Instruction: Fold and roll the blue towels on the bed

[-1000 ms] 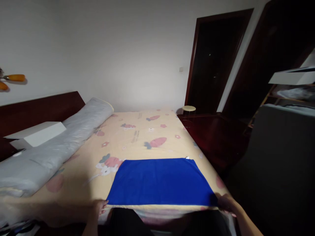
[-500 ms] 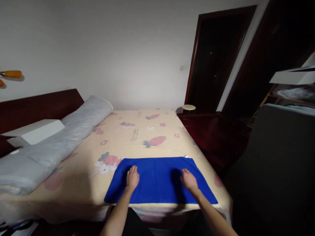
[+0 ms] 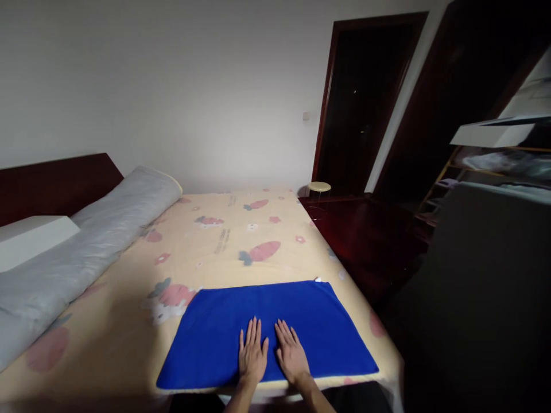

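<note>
A blue cloth (image 3: 215,327) is spread flat near the front edge of the bed, with a small white tag (image 3: 318,279) at its far edge. On the cloth's near middle part lies my left hand (image 3: 252,355), palm down, fingers stretched out and holding nothing. Just right of it, my right hand (image 3: 291,354) also rests flat on the cloth, its fingers extended. A narrow strip of blue shows between the two hands.
The bed has a cream sheet (image 3: 224,246) with carrot prints. A grey rolled bundle (image 3: 116,212) and a white box (image 3: 34,238) lie at the left. Beyond the bed stands a round stool (image 3: 319,186). A dark panel (image 3: 486,275) and shelves are at the right.
Both hands have moved inward and nearer to me, from above the cloth's two sides to flat on its near middle. The fingers have straightened. The camera view has shifted slightly right.
</note>
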A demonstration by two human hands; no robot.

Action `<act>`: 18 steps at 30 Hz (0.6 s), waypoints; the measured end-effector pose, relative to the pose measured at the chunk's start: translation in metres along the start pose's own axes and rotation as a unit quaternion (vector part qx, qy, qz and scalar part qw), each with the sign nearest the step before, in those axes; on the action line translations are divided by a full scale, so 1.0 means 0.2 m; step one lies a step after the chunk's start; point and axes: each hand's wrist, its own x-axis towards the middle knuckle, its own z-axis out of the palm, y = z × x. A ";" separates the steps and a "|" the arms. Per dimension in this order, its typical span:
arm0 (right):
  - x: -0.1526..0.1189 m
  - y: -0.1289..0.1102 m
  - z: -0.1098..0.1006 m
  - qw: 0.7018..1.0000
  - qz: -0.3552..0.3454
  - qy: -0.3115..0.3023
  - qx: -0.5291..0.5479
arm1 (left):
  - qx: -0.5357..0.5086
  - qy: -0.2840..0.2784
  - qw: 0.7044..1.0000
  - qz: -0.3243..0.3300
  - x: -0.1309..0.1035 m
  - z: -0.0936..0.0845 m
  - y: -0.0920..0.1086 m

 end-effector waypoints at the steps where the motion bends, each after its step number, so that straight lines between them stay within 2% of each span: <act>1: -0.01 0.01 0.00 1.000 0.010 0.003 -0.010 | 0.005 0.001 1.000 -0.016 0.00 -0.01 -0.01; 4: -0.05 0.08 -0.01 0.995 0.083 0.023 -0.043 | 0.026 0.000 0.998 -0.059 0.00 -0.05 -0.08; 6: -0.09 0.17 -0.03 0.982 0.164 0.063 -0.072 | 0.043 -0.005 0.994 -0.098 0.00 -0.09 -0.20; 8: -0.14 0.29 -0.05 0.960 0.234 0.115 -0.097 | 0.061 -0.014 0.986 -0.153 -0.03 -0.14 -0.37; 12: -0.28 0.54 -0.10 0.927 0.313 0.178 -0.105 | 0.095 -0.035 0.954 -0.282 -0.14 -0.27 -0.78; 15: -0.36 0.66 -0.12 0.919 0.332 0.194 -0.088 | 0.108 -0.053 0.954 -0.273 -0.22 -0.33 -1.00; 18: -0.37 0.70 -0.12 0.915 0.343 0.197 -0.073 | 0.131 -0.055 0.963 -0.230 -0.25 -0.35 -1.06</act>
